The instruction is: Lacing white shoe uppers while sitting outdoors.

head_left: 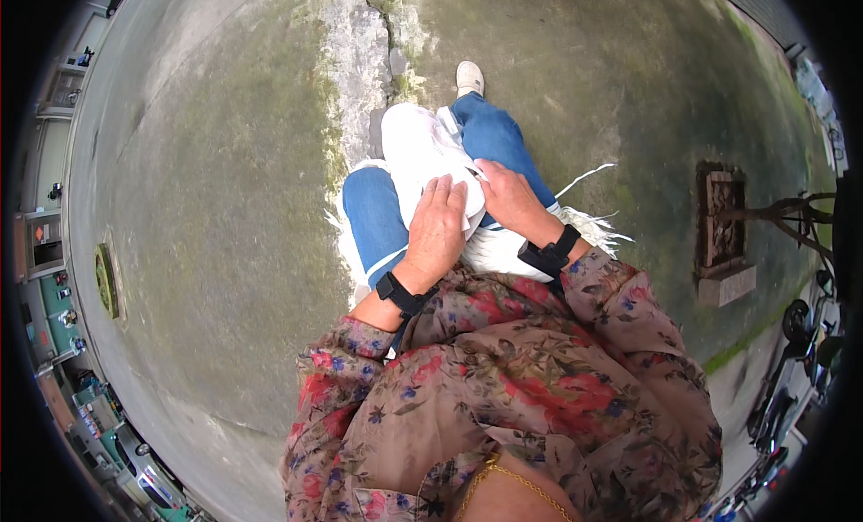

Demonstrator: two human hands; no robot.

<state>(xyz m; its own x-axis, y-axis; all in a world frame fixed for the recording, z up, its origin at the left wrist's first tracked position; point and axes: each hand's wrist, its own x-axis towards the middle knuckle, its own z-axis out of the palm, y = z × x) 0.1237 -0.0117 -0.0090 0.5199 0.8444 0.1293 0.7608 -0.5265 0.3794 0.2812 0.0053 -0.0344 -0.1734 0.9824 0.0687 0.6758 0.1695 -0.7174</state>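
Observation:
A white cloth-like piece [422, 144] lies bunched across my lap, between and over my knees in blue jeans. My left hand [438, 218] rests on it with fingers laid out flat, pressing its near part. At its right edge, the fingers of my right hand [512, 196] are closed on a fold, beside a small dark spot that I cannot make out. Long white strips [503, 252] spread under the cloth and over my thighs, their loose ends hanging out on both sides. Each wrist wears a black band.
Stained concrete ground with a pale cracked strip [355, 63] surrounds me. To the right stands a brick-edged planter [724, 221] with a bare-stemmed small tree [782, 214]. A round green patch [106, 281] is at the left. Parked motorbikes [782, 387] and a vehicle [148, 468] line the rim.

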